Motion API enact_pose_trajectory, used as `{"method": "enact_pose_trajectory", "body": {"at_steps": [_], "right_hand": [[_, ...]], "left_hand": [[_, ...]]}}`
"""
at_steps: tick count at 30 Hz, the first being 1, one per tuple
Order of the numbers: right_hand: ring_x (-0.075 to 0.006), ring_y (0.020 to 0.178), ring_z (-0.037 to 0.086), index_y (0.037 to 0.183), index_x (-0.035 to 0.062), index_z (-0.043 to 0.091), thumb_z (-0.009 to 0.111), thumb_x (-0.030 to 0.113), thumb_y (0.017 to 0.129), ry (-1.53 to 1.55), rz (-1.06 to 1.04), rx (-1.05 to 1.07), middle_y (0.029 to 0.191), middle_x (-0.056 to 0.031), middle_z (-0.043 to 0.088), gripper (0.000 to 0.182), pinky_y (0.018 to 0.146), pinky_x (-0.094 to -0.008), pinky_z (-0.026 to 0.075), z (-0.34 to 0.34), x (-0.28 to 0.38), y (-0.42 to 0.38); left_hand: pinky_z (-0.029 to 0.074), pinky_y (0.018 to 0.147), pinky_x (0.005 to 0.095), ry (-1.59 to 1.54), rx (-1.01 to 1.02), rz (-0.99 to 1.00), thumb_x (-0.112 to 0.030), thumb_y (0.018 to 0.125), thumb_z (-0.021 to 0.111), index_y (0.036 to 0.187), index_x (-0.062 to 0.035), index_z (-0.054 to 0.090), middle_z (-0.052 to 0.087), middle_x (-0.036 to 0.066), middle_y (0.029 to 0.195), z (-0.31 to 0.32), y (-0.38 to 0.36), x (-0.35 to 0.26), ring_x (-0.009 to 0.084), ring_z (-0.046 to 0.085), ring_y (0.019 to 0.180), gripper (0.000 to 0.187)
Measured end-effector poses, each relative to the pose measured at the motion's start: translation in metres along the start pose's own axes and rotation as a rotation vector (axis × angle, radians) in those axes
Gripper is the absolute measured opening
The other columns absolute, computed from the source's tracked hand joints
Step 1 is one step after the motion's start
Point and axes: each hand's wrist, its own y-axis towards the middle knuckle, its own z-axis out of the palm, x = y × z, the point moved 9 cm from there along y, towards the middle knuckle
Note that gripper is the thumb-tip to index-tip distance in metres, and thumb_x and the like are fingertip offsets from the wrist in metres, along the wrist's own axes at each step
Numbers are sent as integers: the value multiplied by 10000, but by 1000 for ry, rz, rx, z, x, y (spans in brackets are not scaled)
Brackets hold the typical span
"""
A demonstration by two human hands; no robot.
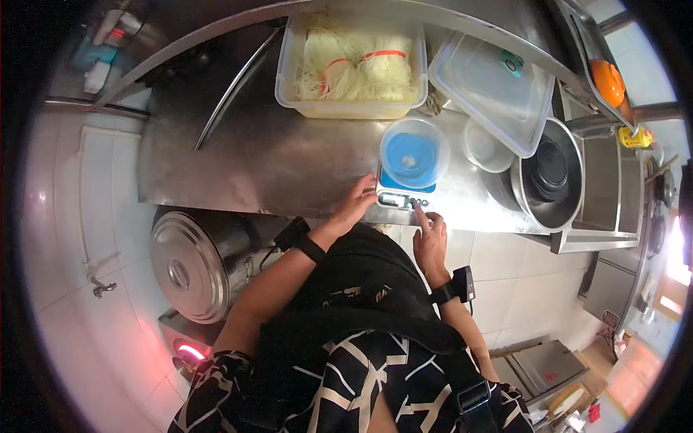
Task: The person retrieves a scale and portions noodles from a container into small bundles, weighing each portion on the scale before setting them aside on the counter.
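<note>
A small digital kitchen scale (393,199) sits near the front edge of the steel counter, and a clear round plastic bowl (413,153) stands on its blue platform. The bowl looks empty. My left hand (354,205) lies against the scale's left side, its fingers stretched out and touching the casing. With its index finger extended, my right hand (432,242) touches the buttons beside the display; the other fingers are loosely bent and hold nothing. The display's reading is too small to make out.
Behind the scale, a plastic tub (346,110) holds pale noodle-like strands in red-banded bundles. A translucent lid (498,86), another clear bowl (487,144) and a steel basin (577,169) with a black object lie right. A large lidded pot (189,267) stands below the counter at left.
</note>
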Motion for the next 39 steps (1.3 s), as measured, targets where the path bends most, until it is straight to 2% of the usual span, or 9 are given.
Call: {"method": "enact_pose_trajectory", "body": {"at_steps": [15, 18, 21, 24, 28, 30, 33, 35, 39], "right_hand": [[-253, 724, 495, 1300, 240, 406, 569, 22, 725, 3, 199, 76, 761, -117, 470, 636, 720, -386, 427, 26, -5, 8], [-250, 687, 547, 1280, 154, 415, 575, 63, 739, 116, 278, 226, 832, -118, 535, 571, 666, -359, 468, 25, 5, 4], [-199, 718, 578, 940, 14, 538, 560, -6, 755, 274, 15, -12, 864, -129, 587, 188, 600, -279, 458, -39, 92, 52], [-140, 722, 568, 943, -9, 550, 512, 29, 828, 284, -128, -66, 786, -99, 589, 127, 647, -273, 453, -79, 177, 142], [-285, 778, 596, 932, -19, 579, 576, 81, 774, 118, -340, -166, 861, -182, 597, 187, 674, -339, 481, -19, 186, 276], [-359, 775, 572, 951, -23, 580, 589, 356, 757, -540, -300, 201, 835, -225, 594, 426, 697, -404, 464, 46, 186, 308], [-285, 770, 601, 881, 72, 622, 537, 240, 751, -487, -258, 154, 862, -198, 601, 228, 670, -414, 468, 78, 190, 325], [-347, 773, 572, 893, 4, 601, 597, 517, 681, 23, -342, 492, 846, -220, 599, 555, 686, -402, 439, 135, 179, 338], [-323, 802, 577, 903, 38, 604, 646, 439, 680, 96, -420, 468, 862, -197, 603, 461, 681, -416, 416, 103, 204, 324]], "left_hand": [[386, 878, 322, -24, 27, 109, -175, 888, 435, 1169, -82, 465, 521, 55, 1160, -100, -38, -100, 160, 505, 1056, 298], [422, 814, 284, -30, -58, 220, -20, 844, 425, 1087, -26, 488, 552, 68, 1084, -138, -30, -127, 155, 548, 965, 251], [406, 861, 283, 73, -140, 437, 35, 810, 438, 1037, -10, 509, 567, 69, 1053, -170, -21, -158, 185, 549, 970, 242], [386, 904, 316, 303, -117, 561, 48, 770, 460, 1051, -10, 501, 551, 92, 1086, -167, -10, -195, 255, 519, 1039, 289], [333, 974, 355, 706, -111, 833, 44, 738, 476, 1098, -26, 494, 490, 117, 1178, -148, -4, -218, 303, 417, 1162, 367], [280, 1019, 383, 944, -16, 772, 30, 732, 481, 1165, -50, 474, 414, 121, 1269, -137, 0, -204, 298, 302, 1250, 440], [256, 1038, 370, 962, 5, 789, 27, 718, 492, 1203, -63, 464, 362, 122, 1323, -140, 2, -203, 283, 263, 1276, 495], [266, 1033, 364, 897, -26, 804, 35, 700, 498, 1187, -58, 486, 357, 134, 1328, -144, -3, -209, 276, 276, 1271, 496], [278, 1026, 359, 841, -19, 782, 43, 706, 492, 1137, -44, 511, 390, 142, 1297, -151, -4, -206, 281, 304, 1255, 441]]}}
